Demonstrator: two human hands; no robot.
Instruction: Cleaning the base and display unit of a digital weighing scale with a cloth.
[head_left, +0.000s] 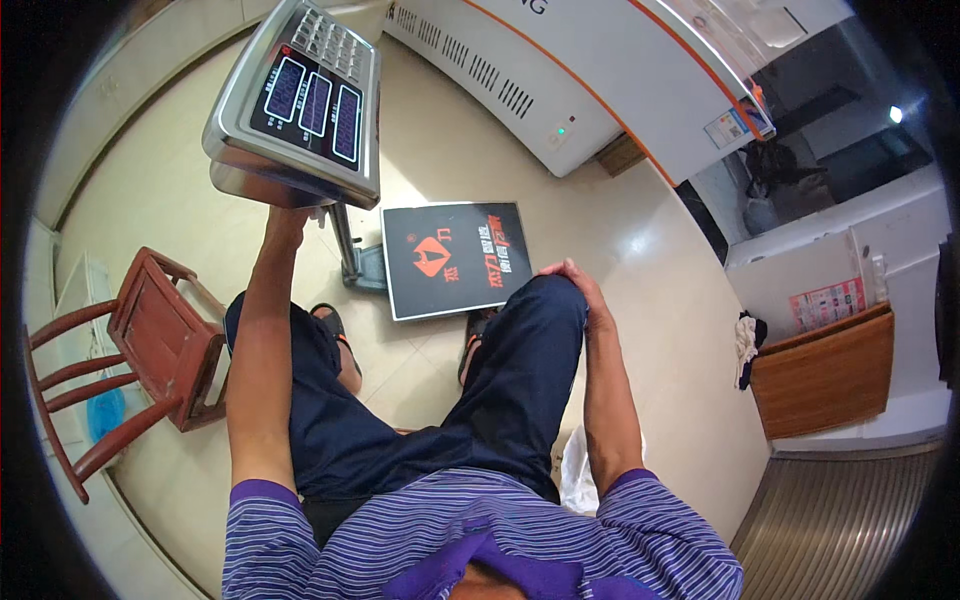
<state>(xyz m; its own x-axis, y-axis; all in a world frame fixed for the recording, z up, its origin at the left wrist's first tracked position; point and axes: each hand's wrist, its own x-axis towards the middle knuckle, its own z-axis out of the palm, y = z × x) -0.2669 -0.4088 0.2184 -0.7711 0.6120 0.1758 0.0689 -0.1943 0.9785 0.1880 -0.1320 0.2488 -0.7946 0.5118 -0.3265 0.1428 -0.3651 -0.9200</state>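
An electronic platform scale stands before me. Its silver display head (296, 105), with a keypad and three display windows, leans at the upper left. My left hand (289, 223) is raised just beneath that head, next to the metal post (344, 240). The housing hides most of this hand, so its grip cannot be made out. On the floor lies the scale's square black platform (457, 259), bearing red and white print and joined to the post's foot. My right hand (574, 281) rests on my right knee (551, 300) and holds nothing, its fingertips pointing towards the platform.
A reddish wooden chair (161, 337) stands at the left, near a blue object (106, 412). A large white appliance (517, 90) with vents and a green light spans the top. To the right are a brown wooden board (825, 375) and dark and pale cloths (746, 349). A white plastic bag (577, 476) lies beside me.
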